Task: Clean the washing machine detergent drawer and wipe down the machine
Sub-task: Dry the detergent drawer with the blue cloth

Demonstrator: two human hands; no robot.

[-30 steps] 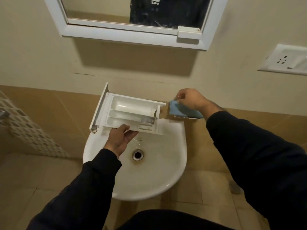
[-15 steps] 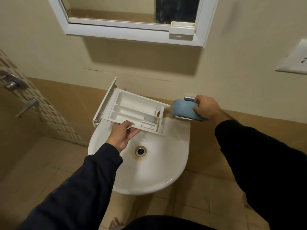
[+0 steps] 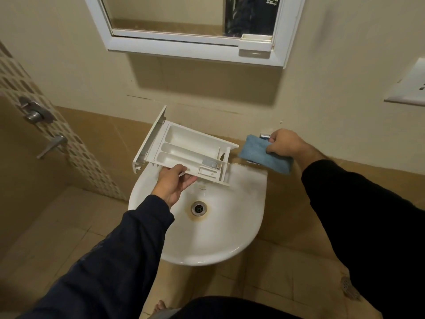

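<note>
While I stand at the white wall-hung washbasin (image 3: 230, 238) in the lower middle of the frame, a white-framed mirror cabinet (image 3: 190, 46) hangs on the beige wall at the top, and a white socket plate (image 3: 407, 88) sits at the right edge. Over the rear of the basin, at frame centre, I hold the white detergent drawer (image 3: 186, 150) tilted, its front panel toward the upper left and its open compartments facing up. My left hand (image 3: 176, 180) grips the drawer's near edge, thumb on top and fingers curled beneath. Right of the drawer, my right hand (image 3: 284, 143) pinches a folded blue cloth (image 3: 264, 155), which hangs just beside the drawer's right end without touching it. A chrome tap (image 3: 264, 135) peeks out behind the cloth, touching my fingers as far as I can tell. The drain (image 3: 199, 208), ringed with a rusty stain, lies below the drawer. Chrome shower fittings (image 3: 34, 113) sit at the left edge.
</note>
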